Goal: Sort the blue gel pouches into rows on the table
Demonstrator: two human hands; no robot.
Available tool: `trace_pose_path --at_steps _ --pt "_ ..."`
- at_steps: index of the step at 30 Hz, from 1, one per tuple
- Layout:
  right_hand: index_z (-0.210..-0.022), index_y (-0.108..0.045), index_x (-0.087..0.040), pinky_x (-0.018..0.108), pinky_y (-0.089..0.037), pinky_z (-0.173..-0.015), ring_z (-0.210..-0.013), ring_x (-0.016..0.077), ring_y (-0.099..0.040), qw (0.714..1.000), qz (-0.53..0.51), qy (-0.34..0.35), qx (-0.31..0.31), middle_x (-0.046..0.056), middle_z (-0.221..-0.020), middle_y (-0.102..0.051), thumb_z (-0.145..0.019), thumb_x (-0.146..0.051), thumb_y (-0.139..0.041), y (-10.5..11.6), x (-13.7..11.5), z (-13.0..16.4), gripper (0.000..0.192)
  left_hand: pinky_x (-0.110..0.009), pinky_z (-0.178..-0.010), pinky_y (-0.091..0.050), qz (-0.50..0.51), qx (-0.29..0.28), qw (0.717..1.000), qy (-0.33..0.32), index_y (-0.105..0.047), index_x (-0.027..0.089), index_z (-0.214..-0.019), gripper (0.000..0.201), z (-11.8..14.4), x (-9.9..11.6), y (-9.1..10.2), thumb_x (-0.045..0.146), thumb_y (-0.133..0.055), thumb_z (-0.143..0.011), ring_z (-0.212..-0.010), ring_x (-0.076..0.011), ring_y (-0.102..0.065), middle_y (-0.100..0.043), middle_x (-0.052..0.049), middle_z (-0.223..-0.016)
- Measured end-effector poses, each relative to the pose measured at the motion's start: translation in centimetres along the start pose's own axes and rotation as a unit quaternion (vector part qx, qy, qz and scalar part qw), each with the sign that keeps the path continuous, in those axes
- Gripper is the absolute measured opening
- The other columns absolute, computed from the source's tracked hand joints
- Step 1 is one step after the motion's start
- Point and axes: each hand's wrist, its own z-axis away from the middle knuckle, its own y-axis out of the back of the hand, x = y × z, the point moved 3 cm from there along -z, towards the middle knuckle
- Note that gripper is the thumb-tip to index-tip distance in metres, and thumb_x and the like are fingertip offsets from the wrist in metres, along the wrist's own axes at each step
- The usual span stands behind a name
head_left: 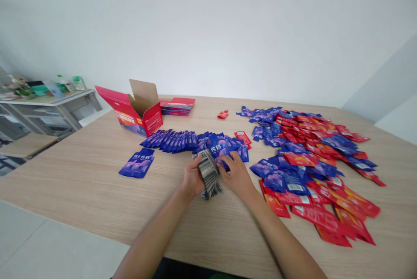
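A thick stack of packets [209, 174] is held on edge between the left hand [192, 179] and the right hand [237, 175], both closed against its sides, with the lower end of the stack resting on the table [84, 183]. The silvery edges of the packets are turned upward and are seen to be slightly fanned rather than squared.

Just beyond the hands, a long overlapping row of blue packets [176, 140] is laid out, and two more blue packets [137, 164] lie apart to the left of the left hand. Further off beyond the left hand, an open red box [138, 114] stands with its flap up, and a flat pile of red cartons [177, 106] is seen behind it. To the right of the right hand, a loose heap of red and blue packets [309, 157] is spread widely, its nearest pieces lying just beside the right wrist.

The stack could be lost if the pressure from either side were eased: the packets look slick, and the middle ones could be squeezed out and spilled. The row beyond the fingers could be knocked out of line if the stack were tipped forward. Pieces of the heap could be dragged off by the right forearm.
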Motion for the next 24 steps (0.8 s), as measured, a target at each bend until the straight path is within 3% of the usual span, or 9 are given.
trace_pose_path --at_steps 3,10,17,21,24 --pt "-0.106 -0.068 -0.021 0.042 -0.054 -0.085 -0.097 0.0265 -0.058 0.999 0.018 -0.005 0.047 0.011 -0.103 -0.055 -0.094 -0.02 -0.055 0.0 0.5 0.0 0.018 -0.044 -0.091 -0.055 -0.05 0.002 0.998 0.024 -0.071 0.012 -0.098 0.034 0.1 -1.5 0.1 0.042 -0.07 -0.083 -0.1 -0.0311 -0.072 -0.077 -0.013 -0.094" --pt "-0.107 -0.069 -0.022 0.041 -0.053 -0.087 -0.1 0.0263 -0.059 0.999 -0.014 0.022 0.046 0.01 -0.104 -0.056 -0.095 -0.023 -0.056 0.6 1.3 -0.2 0.018 -0.039 -0.086 -0.057 -0.169 -0.001 0.983 -0.067 -0.069 0.016 -0.098 0.043 0.4 -2.1 -0.5 0.043 -0.085 -0.068 -0.086 -0.0249 -0.073 -0.076 -0.007 -0.091" --pt "-0.105 -0.069 -0.023 0.037 -0.052 -0.082 -0.092 0.0236 -0.06 0.998 -0.061 0.011 0.023 0.008 -0.099 -0.058 -0.095 -0.028 -0.06 1.1 0.7 -0.3 0.014 -0.043 -0.085 -0.059 -0.12 0.064 0.989 -0.056 -0.068 0.017 -0.098 0.041 0.2 -1.6 0.1 0.046 -0.08 -0.072 -0.091 -0.0288 -0.073 -0.077 -0.008 -0.09" --pt "-0.097 -0.069 -0.023 0.035 -0.051 -0.078 -0.088 0.0228 -0.059 0.997 -0.068 0.002 0.021 0.006 -0.093 -0.057 -0.093 -0.027 -0.062 0.9 0.6 -0.3 0.009 -0.044 -0.087 -0.059 -0.064 0.075 0.995 -0.011 -0.07 0.012 -0.097 0.035 0.1 -1.3 -0.1 0.045 -0.067 -0.085 -0.094 -0.0299 -0.074 -0.077 -0.013 -0.093" --pt "-0.091 -0.07 -0.023 0.034 -0.049 -0.076 -0.085 0.0218 -0.058 0.997 -0.074 -0.001 0.0 0.005 -0.091 -0.058 -0.091 -0.024 -0.062 0.6 0.5 -0.3 0.008 -0.047 -0.088 -0.059 -0.017 0.088 0.996 -0.017 -0.072 0.011 -0.097 0.04 0.2 -0.1 -0.5 0.046 -0.053 -0.094 -0.09 -0.0292 -0.074 -0.078 -0.014 -0.092"
